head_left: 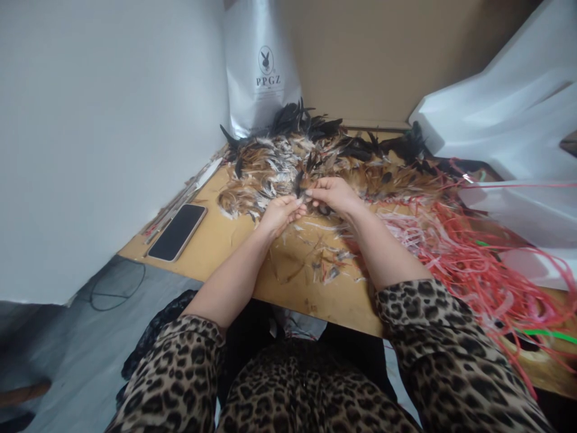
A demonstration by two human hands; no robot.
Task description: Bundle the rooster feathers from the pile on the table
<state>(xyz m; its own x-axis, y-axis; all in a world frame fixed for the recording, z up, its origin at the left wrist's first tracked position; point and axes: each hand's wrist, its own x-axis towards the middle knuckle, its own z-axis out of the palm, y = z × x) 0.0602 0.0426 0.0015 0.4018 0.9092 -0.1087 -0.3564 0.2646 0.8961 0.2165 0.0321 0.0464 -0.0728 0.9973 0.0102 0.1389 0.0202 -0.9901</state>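
Note:
Above the front of a feather pile, my left hand (283, 215) pinches a small dark feather (298, 182) between thumb and fingertips. My right hand (332, 195) meets it there, thumb and forefinger closed on the feather's side near its lower end. The exact contact is too small to make out. Brown and white feathers (256, 165) lie heaped just beyond both hands, and black feathers (306, 123) are piled along the back. Loose feather scraps (331, 264) are scattered on the wooden table (288, 288) beneath my forearms.
A phone (178, 232) lies at the table's left edge. Tangled red and pink strips (478, 270) spread over the right side. A silver printed bag (264, 72) stands at the back, and white sheeting (500, 114) hangs at right. A pale wall (112, 120) bounds the left.

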